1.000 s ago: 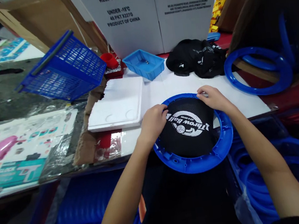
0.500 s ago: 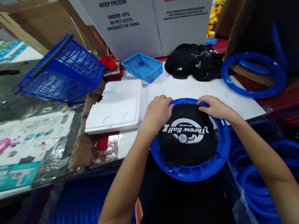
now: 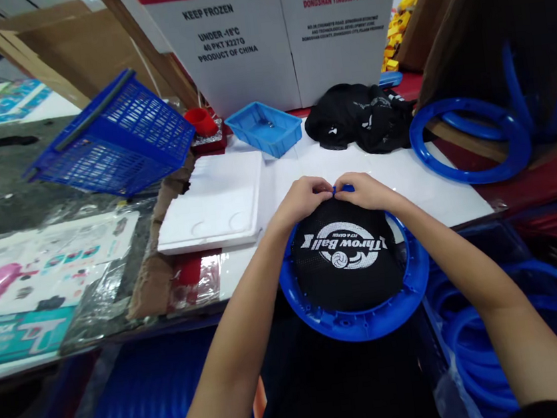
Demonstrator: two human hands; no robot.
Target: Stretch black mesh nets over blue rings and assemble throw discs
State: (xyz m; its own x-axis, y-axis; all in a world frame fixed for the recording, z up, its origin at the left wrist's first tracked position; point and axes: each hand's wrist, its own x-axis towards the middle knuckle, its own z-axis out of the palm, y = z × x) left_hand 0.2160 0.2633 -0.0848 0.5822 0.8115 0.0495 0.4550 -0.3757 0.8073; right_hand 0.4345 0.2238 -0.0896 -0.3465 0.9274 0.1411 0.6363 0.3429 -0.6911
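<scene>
A blue plastic ring (image 3: 362, 323) lies at the near edge of the white table (image 3: 405, 174), half over the edge. Stretched across it is a black mesh net (image 3: 348, 265) printed with a white "Throw Ball" logo. My left hand (image 3: 302, 201) and my right hand (image 3: 364, 191) meet at the ring's far rim, fingertips pinching the edge of the net there. The rim under the fingers is mostly hidden.
A pile of black nets (image 3: 361, 116) lies at the back, beside a small blue tray (image 3: 264, 127) and a red cup (image 3: 199, 121). A white foam slab (image 3: 212, 200) sits left. A blue basket (image 3: 109, 137) tilts far left. More blue rings (image 3: 469, 140) lean right and fill bins below.
Both hands have slid along the far rim toward each other, from the ring's left and right sides to its far middle, where they now nearly touch. The ring has barely moved.
</scene>
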